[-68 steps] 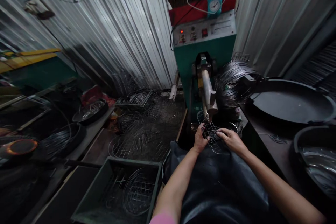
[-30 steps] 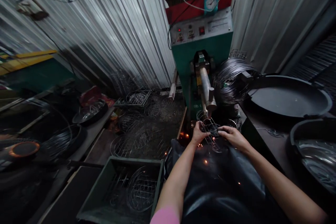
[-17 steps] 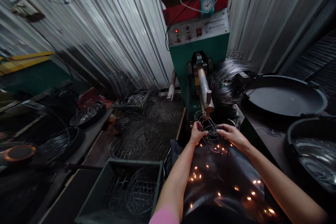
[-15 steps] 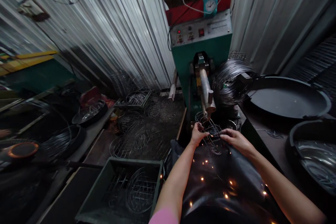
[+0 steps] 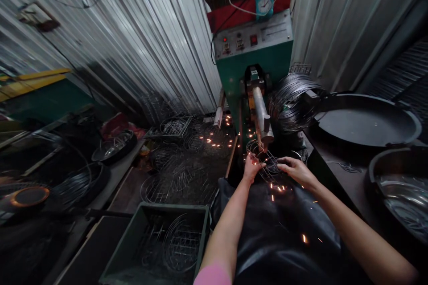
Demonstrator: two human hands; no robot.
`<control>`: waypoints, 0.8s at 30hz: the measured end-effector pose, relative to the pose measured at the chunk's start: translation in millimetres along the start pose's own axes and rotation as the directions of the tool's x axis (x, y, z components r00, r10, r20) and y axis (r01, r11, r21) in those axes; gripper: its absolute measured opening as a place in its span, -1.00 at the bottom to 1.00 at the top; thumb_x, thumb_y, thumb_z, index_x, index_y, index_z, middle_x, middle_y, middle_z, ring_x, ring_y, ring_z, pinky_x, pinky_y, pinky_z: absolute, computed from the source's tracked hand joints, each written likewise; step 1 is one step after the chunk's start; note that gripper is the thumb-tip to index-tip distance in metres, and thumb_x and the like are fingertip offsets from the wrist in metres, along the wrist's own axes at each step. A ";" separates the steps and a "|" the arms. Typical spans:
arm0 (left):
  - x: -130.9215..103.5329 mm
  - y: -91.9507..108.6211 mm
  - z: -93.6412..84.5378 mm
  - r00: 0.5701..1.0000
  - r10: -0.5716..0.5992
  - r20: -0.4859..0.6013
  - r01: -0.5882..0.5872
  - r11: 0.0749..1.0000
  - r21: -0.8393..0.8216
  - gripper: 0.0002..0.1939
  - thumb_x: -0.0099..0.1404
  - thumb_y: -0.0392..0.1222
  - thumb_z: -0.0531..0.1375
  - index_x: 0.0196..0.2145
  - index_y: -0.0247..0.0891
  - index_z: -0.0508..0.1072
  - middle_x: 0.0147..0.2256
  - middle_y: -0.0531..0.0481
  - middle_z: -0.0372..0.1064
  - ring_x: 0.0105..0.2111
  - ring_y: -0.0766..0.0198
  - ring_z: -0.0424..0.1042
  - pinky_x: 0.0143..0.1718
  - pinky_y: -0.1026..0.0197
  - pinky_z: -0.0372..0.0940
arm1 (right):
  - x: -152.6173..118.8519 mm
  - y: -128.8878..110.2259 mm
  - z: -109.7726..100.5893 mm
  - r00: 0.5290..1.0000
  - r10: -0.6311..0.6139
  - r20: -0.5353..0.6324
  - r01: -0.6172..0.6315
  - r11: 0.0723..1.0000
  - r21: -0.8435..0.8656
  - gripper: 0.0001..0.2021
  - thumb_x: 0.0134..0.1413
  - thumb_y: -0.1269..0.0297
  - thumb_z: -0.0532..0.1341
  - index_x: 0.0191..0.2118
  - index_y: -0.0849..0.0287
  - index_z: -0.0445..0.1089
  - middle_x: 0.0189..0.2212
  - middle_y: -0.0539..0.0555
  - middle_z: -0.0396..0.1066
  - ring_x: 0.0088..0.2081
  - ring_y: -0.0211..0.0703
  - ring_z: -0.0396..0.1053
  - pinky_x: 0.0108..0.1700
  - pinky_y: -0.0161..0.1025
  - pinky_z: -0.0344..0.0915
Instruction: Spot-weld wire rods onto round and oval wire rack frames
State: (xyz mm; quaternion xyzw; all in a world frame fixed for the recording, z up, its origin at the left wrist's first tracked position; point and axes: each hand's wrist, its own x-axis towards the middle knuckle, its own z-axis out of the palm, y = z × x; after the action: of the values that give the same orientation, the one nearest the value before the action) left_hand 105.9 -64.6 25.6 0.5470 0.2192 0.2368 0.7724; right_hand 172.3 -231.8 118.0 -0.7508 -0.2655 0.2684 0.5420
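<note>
My left hand (image 5: 253, 169) is closed on the near left side of a small round frame of bent wire (image 5: 271, 167). From the other side, the fingers of my right hand (image 5: 297, 171) pinch the frame's right edge; the exact grip is dark and small. Directly above the frame is the electrode tip (image 5: 265, 148) of a green spot welder (image 5: 227, 82), and the wire appears to touch it. Sparks (image 5: 277, 187) fly below the frame and over the dark apron (image 5: 267, 227) across my lap.
A green crate (image 5: 125, 236) holding wire grids stands to the left, with loose wire rings (image 5: 180, 178) behind it. On the right are a wire coil (image 5: 294, 98), a large shallow pan (image 5: 364, 120) and a black basin (image 5: 374, 178) with metal pieces.
Fresh sparks have burst out to the left of the welder and under the frame, while the earlier ones on the apron have mostly gone. Both hands stay at the frame; the view has shifted slightly.
</note>
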 end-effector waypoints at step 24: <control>-3.3 5.2 -0.6 0.967 -0.249 -0.053 0.251 0.967 0.044 -0.44 -0.08 -0.09 0.28 -0.08 -0.15 0.30 -0.25 -0.02 0.33 -0.34 0.28 0.32 -0.48 0.32 0.23 | 19.3 -27.2 11.7 1.000 0.005 0.000 -0.005 1.000 0.019 -0.63 -0.21 -0.03 0.18 -0.41 0.23 0.39 -0.64 -0.06 0.24 -0.61 -0.34 0.10 -0.56 -0.34 0.04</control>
State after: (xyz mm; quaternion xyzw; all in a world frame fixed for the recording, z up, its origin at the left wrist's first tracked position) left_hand 102.3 -64.7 30.6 0.5284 0.3104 0.1446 0.7769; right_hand 175.1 -203.3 138.7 -0.7462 -0.2612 0.2722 0.5486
